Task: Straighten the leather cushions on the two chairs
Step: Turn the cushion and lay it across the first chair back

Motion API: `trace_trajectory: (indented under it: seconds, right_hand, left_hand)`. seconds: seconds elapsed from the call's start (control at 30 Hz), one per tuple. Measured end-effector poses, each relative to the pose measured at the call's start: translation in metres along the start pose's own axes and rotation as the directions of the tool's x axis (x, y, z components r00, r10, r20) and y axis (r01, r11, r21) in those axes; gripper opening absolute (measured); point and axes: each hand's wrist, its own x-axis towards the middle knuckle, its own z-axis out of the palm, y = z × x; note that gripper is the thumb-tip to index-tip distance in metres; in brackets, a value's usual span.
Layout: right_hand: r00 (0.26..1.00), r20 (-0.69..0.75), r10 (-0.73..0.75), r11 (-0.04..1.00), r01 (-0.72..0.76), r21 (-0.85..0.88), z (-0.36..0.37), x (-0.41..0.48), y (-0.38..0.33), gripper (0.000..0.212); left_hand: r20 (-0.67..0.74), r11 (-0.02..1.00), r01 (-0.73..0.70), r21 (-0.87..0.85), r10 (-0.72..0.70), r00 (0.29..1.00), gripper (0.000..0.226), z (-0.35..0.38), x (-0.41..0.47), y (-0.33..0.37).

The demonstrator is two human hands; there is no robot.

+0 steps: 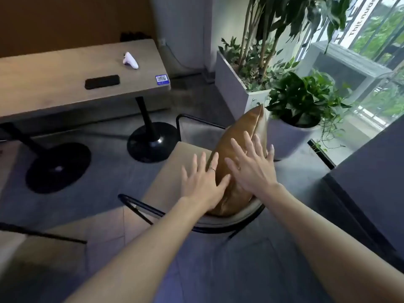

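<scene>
A tan leather cushion (pixel 242 130) stands upright on edge against the curved back of a chair (pixel 175 171) with a beige seat and a black metal frame. My left hand (pixel 202 182) lies flat on the cushion's near face, fingers spread, a ring on one finger. My right hand (pixel 251 165) rests beside it, higher on the same face, fingers also spread. Neither hand grips the cushion. Part of a second chair (pixel 32 248) shows at the lower left; no cushion is visible on it.
A grey table (pixel 54 68) on black pedestal bases stands at the left, with a black phone (pixel 102 82) and a white controller (pixel 130 60) on it. Potted plants (pixel 301 99) and a tall planter (pixel 234 84) stand just behind the chair. A dark counter (pixel 371 182) is at the right.
</scene>
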Motion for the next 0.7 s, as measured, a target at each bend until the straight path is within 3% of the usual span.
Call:
trace_trajectory:
  seconds: [0.1, 0.27, 0.37, 0.43, 0.5, 0.57, 0.63, 0.7]
  right_hand:
    - [0.998, 0.047, 0.039, 0.999, -0.038, -0.009, 0.019, -0.003, 0.007, 0.062]
    - [0.995, 0.055, 0.077, 0.987, -0.084, 0.137, 0.04, -0.006, 0.012, 0.06]
    - [0.994, 0.063, 0.087, 0.975, -0.097, 0.199, 0.043, -0.008, 0.013, 0.059]
    - [0.994, 0.064, 0.09, 0.967, -0.103, 0.232, 0.041, -0.009, 0.015, 0.057]
    - [0.994, 0.053, 0.093, 0.955, -0.104, 0.276, 0.039, -0.01, 0.017, 0.055]
    - [0.991, 0.025, 0.133, 0.936, -0.134, 0.326, 0.04, -0.014, 0.022, 0.053]
    - [0.973, 0.029, 0.228, 0.901, -0.223, 0.372, 0.045, -0.02, 0.031, 0.053]
    - [0.947, 0.081, 0.312, 0.856, -0.317, 0.407, 0.053, -0.027, 0.041, 0.053]
  left_hand:
    - [0.074, 1.0, -0.031, -0.005, 0.031, 0.997, 0.075, 0.021, 0.002, 0.0]
    - [0.104, 0.981, 0.021, -0.194, 0.0, 0.995, 0.074, 0.04, 0.008, -0.008]
    - [0.077, 0.882, 0.078, -0.464, -0.047, 0.996, 0.076, 0.048, 0.007, -0.009]
    - [0.062, 0.797, 0.16, -0.582, -0.153, 0.986, 0.073, 0.052, 0.0, -0.005]
    - [0.122, 0.676, 0.332, -0.658, -0.339, 0.933, 0.084, 0.061, -0.009, -0.002]
    - [0.214, 0.475, 0.479, -0.739, -0.508, 0.834, 0.099, 0.069, -0.019, 0.004]
    - [0.3, 0.235, 0.527, -0.817, -0.606, 0.736, 0.1, 0.076, -0.023, 0.01]
    - [0.382, 0.054, 0.525, -0.849, -0.623, 0.682, 0.099, 0.077, -0.025, 0.017]
